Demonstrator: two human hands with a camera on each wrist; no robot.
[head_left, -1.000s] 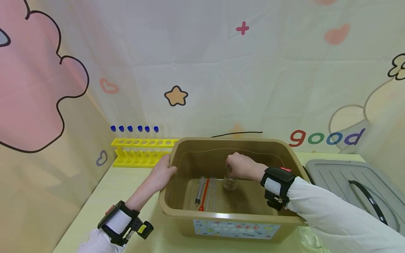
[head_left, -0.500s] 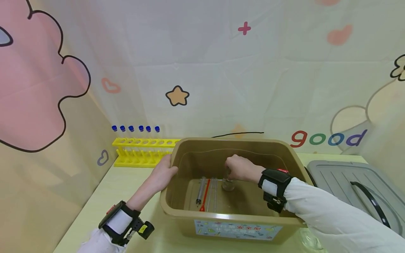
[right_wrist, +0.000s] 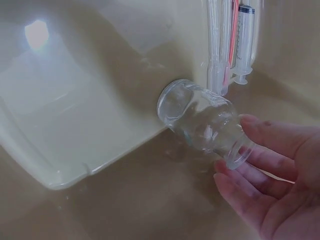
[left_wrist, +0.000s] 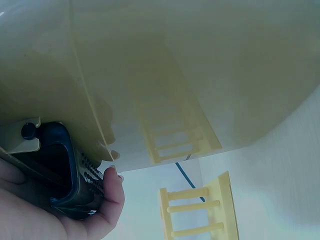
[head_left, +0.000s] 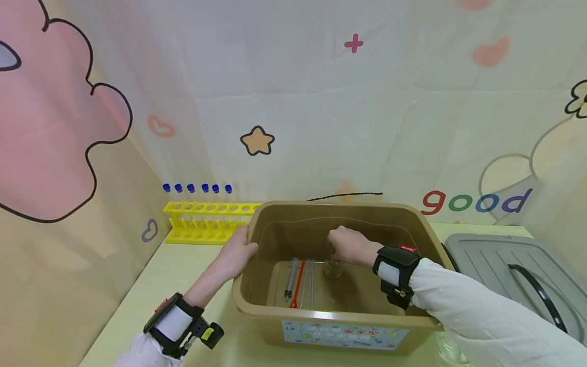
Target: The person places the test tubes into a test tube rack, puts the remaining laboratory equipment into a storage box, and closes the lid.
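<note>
In the head view a brown plastic bin (head_left: 380, 290) stands at the middle of the table. My left hand (head_left: 236, 253) grips its left rim, thumb on the inner side. Inside the bin, my right hand (head_left: 348, 246) holds a clear glass bottle (head_left: 333, 269) by its neck. The right wrist view shows the thumb and fingertips around the neck of this bottle (right_wrist: 200, 117), its base at the bin floor. Beside it on the floor lie a syringe (head_left: 291, 278), a red slender tool (head_left: 297, 285) and clear slender pieces (head_left: 312, 285).
A yellow test tube rack (head_left: 197, 232) with several blue-capped tubes stands behind the bin, to the left. A grey lid (head_left: 490, 260) with a black handle lies to the right. Clear glassware (head_left: 449, 349) sits partly hidden below the right sleeve. A printed curtain hangs behind.
The right hand and the bottle have shifted only slightly within the bin. The left hand keeps its grip on the rim.
</note>
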